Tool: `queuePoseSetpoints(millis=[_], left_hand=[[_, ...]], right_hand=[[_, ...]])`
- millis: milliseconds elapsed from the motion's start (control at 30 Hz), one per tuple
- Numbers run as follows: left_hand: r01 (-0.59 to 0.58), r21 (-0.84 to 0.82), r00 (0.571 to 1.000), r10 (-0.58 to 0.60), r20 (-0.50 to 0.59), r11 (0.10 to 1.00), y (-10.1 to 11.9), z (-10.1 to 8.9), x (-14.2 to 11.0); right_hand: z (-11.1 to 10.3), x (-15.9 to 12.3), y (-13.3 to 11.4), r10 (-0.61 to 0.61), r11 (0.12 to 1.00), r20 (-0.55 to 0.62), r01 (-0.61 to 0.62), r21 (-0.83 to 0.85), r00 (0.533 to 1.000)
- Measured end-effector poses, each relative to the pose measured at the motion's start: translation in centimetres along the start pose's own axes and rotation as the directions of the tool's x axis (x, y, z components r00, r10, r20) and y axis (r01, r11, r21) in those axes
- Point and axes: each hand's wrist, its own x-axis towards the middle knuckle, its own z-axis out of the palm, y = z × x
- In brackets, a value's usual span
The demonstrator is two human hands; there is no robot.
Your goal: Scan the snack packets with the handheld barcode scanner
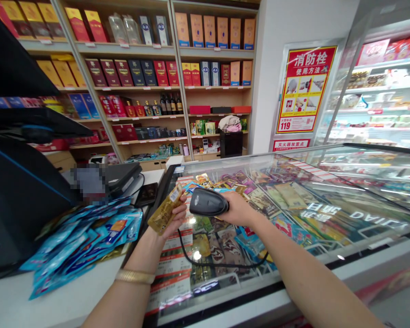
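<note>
My left hand (176,220) is closed around a flat gold packet (166,210), whose white barcode label faces up near its top end. Just right of it, my right hand (238,208) grips a black handheld barcode scanner (208,202), its head turned toward the packet. The scanner and packet are close but apart. A black cable (222,265) loops over the freezer's glass below the scanner. Behind both hands, several gold and blue packets (202,179) lie on the glass. To the left, a pile of blue packets (85,246) spreads over the white counter (10,298).
The glass-topped chest freezer (328,246) holds many packaged goods. A phone (146,194) lies on the counter beside its black edge. A dark monitor (17,182) stands at left. Shelves of boxes (130,73) line the back wall, and a lit display fridge (386,91) is at right.
</note>
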Motion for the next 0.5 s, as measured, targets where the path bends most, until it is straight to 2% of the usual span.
queuePoseSetpoints(millis=[333,500], left_hand=[[-0.005,0.039,1.0,0.004,0.022,0.999,-0.29,-0.12,0.19],[-0.011,0.039,1.0,0.011,-0.002,0.999,-0.36,0.42,-0.08]], right_hand=[[-0.27,-0.02,-0.08,0.046,0.999,-0.027,-0.046,-0.003,0.999],[-0.37,-0.03,-0.24,0.04,0.999,-0.021,-0.039,0.008,0.999]])
